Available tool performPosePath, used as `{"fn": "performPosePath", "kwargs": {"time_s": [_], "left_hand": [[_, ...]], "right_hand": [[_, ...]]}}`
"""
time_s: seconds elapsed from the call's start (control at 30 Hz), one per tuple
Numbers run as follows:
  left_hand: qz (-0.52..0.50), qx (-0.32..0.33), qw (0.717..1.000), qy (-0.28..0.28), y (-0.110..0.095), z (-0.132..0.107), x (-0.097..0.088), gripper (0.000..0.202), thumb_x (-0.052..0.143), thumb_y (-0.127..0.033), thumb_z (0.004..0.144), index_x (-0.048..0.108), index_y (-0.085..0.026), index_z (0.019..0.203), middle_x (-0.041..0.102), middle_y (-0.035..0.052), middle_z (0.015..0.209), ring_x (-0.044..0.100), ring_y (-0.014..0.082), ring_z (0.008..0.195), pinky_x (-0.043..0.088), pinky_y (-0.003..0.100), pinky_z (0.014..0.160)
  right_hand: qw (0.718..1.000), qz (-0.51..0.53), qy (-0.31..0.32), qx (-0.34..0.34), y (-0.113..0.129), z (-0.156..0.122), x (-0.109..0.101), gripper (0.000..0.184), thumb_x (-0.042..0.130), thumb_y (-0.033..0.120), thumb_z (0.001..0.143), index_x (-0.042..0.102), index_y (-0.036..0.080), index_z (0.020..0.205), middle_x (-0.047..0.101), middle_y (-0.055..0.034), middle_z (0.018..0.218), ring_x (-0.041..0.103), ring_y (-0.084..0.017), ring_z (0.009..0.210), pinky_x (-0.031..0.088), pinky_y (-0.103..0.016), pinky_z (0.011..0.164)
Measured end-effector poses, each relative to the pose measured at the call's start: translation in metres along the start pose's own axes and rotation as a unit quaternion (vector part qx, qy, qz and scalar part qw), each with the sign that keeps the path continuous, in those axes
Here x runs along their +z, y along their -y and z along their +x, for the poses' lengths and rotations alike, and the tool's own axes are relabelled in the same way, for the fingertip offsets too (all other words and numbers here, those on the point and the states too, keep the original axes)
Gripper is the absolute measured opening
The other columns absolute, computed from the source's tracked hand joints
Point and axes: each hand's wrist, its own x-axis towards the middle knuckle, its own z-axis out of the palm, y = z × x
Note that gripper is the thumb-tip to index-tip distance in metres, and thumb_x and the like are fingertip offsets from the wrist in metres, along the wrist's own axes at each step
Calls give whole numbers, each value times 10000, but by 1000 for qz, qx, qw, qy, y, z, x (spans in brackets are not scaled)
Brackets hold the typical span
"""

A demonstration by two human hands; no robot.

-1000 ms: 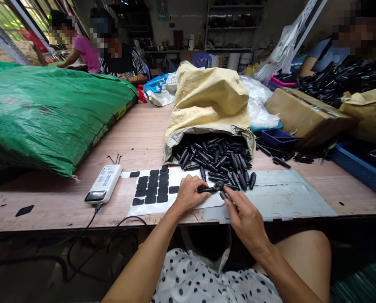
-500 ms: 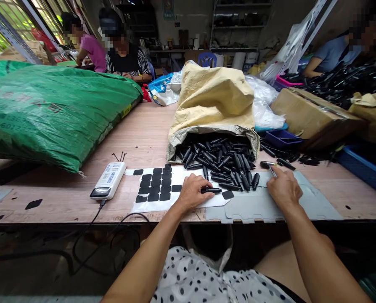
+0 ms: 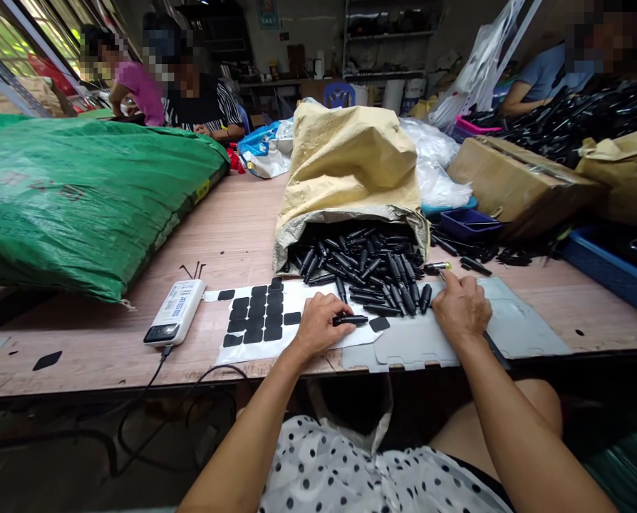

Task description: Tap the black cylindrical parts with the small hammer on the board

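My left hand (image 3: 318, 322) rests over the white sheet, thumb and fingers closed round a short black pen-like barrel (image 3: 351, 320) that points right. To the right, my right hand (image 3: 462, 308) is closed above the grey board (image 3: 521, 324). A thin metal tip shows at its fingertips; most of that tool is hidden by the hand. Just beyond these fingers lies a small cylinder with a yellowish end (image 3: 437, 267). Between the hands, many black barrels (image 3: 372, 267) spill from the mouth of a tan sack (image 3: 350, 157). Black rounded-square stickers (image 3: 255, 311) sit in rows on the white sheet (image 3: 297, 345).
A white power bank (image 3: 174, 313) with a cable stands left of the sheet. A large green sack (image 3: 88, 192) fills the left side. At right are a cardboard box (image 3: 516, 178), a small blue tray (image 3: 468, 219) and a blue bin (image 3: 607, 274). Other people sit across the table.
My right hand has drawn left, toward the pile, and its wrist has turned. My left hand keeps its hold on the black barrel. The whole view has shifted slightly.
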Motion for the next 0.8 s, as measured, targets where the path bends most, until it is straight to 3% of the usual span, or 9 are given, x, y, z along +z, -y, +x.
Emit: {"fn": "performPosePath", "kwargs": {"time_s": [0.1, 0.17, 0.27, 0.37, 0.47, 0.6, 0.7, 0.8], "left_hand": [[-42, 22, 999, -10, -12, -12, -7, 132, 724, -211, 837, 709, -244, 964, 702, 26, 1001, 557, 241, 1019, 407, 402, 935], [-98, 31, 994, 25, -27, -29, -12, 132, 699, -206, 845, 696, -237, 974, 711, 34, 999, 586, 233, 988, 442, 378, 903], [-189, 25, 966, 175, -48, -63, -8, 161, 689, -292, 882, 708, -249, 1036, 726, 17, 968, 635, 188, 861, 469, 301, 758], [-177, 1, 937, 302, -55, -93, 14, 225, 736, -397, 861, 727, -292, 1060, 734, -18, 884, 654, 173, 784, 451, 268, 690], [-89, -73, 941, 318, -40, -108, 50, 274, 724, -386, 841, 723, -310, 1104, 764, 4, 953, 699, 237, 908, 492, 316, 797], [-11, -209, 922, 327, -13, -114, 88, 394, 569, -413, 933, 675, -250, 1274, 740, 121, 1233, 683, 332, 1163, 522, 424, 957], [7, -209, 917, 339, -13, -114, 90, 531, 593, -436, 922, 611, -219, 1405, 695, 166, 1329, 651, 362, 1243, 508, 464, 1027], [-15, -122, 921, 369, -36, -106, 66, 546, 715, -453, 841, 677, -243, 1344, 719, 146, 1271, 670, 367, 1185, 515, 451, 999]], "right_hand": [[1000, 2, -2, -1, 1, 0, -1, 422, 460, 231, 970, 673, 229, 1334, 591, -131, 1062, 521, -242, 911, 285, -349, 677], [1000, 4, 0, -1, 1, 0, -1, 417, 468, 231, 967, 671, 225, 1331, 589, -132, 1059, 520, -243, 917, 277, -350, 680], [1000, 5, 4, 1, 2, 1, -2, 411, 479, 228, 957, 670, 216, 1321, 586, -139, 1060, 509, -243, 916, 273, -353, 680], [1000, 4, 2, 0, 2, 0, -2, 414, 483, 222, 946, 665, 217, 1317, 586, -141, 1062, 497, -245, 918, 270, -357, 679], [1000, 7, -1, 0, 1, 0, -1, 413, 456, 230, 967, 662, 220, 1325, 587, -137, 1062, 497, -244, 919, 263, -356, 680], [1000, 5, -5, 1, 2, 0, 0, 411, 443, 237, 982, 662, 227, 1330, 586, -133, 1063, 501, -244, 919, 262, -350, 677], [1000, 4, -2, 1, 2, 0, 0, 408, 452, 232, 981, 658, 223, 1333, 578, -133, 1056, 504, -243, 922, 264, -345, 679], [1000, 6, 1, 0, 2, 0, -1, 411, 474, 225, 970, 654, 219, 1340, 573, -132, 1056, 507, -242, 926, 268, -337, 682]]}}
